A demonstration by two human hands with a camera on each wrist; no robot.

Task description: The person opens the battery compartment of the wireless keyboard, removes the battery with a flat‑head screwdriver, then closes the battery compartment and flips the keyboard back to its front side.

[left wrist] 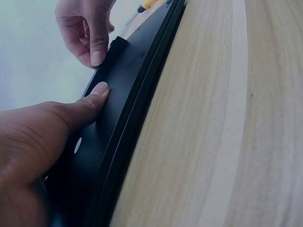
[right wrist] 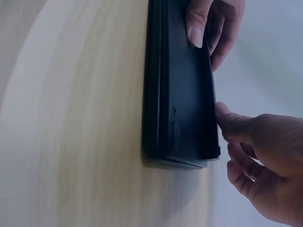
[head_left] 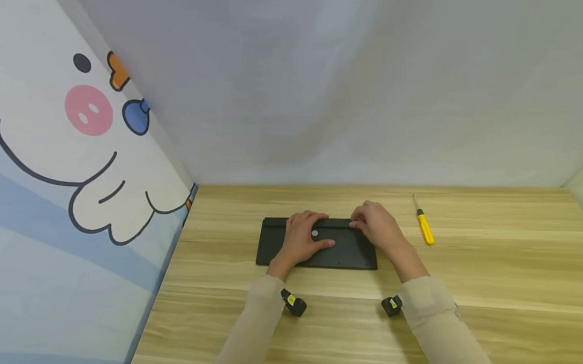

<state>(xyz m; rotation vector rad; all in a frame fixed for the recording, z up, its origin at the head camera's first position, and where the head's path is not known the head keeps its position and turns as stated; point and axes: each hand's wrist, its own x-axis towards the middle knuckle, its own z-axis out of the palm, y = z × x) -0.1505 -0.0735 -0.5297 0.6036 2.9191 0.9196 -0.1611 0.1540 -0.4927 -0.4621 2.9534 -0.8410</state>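
A flat black case (head_left: 352, 254), shaped like a keyboard lying underside up, rests on the wooden table. A raised lip runs along its far edge, and a small round pale dot (head_left: 315, 233) marks its upper face. My left hand (head_left: 300, 238) grips it left of the middle, thumb on the upper face and fingers over the far edge. Close to the far right corner, my right hand (head_left: 374, 223) pinches the raised edge between thumb and curled fingers. In the right wrist view, the case (right wrist: 182, 90) shows two layers along its side and a small screw hole (right wrist: 174, 110).
A screwdriver (head_left: 425, 228) with a yellow handle lies right of the case, its tip pointing away. Pale wall panels stand behind the table (head_left: 486, 253) and at the left, where a cartoon is printed (head_left: 89, 110). Wrist cameras (head_left: 294, 304) hang under both sleeves.
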